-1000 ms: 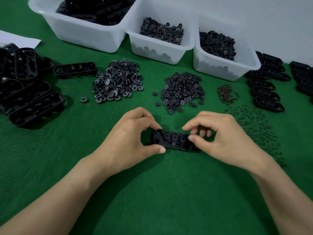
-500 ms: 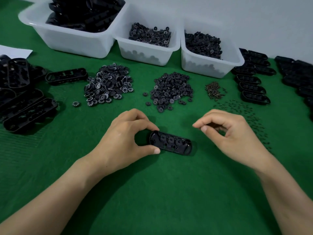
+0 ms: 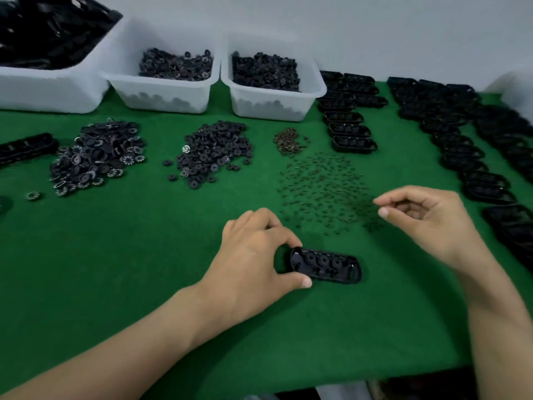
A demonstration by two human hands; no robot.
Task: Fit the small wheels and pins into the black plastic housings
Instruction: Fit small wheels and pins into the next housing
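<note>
Left hand (image 3: 253, 255) pinching housing (image 3: 326, 265) end, right hand (image 3: 427, 217) loosely curled near pins (image 3: 323, 186), contents unclear.

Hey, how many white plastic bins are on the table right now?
3, in a row along the back: a large bin at far left, a middle bin beside it, and a right bin next. A white shape at far right may be another.

A: The left grip (image 3: 253, 255)?
B: It pinches the left end of the oblong black plastic housing (image 3: 326, 265), which lies on the green felt counter (image 3: 115, 269).
A: The right grip (image 3: 427, 217)?
B: Fingers curled, at the edge of the scattered small dark pins (image 3: 320, 186) — too blurred to tell more.
</note>
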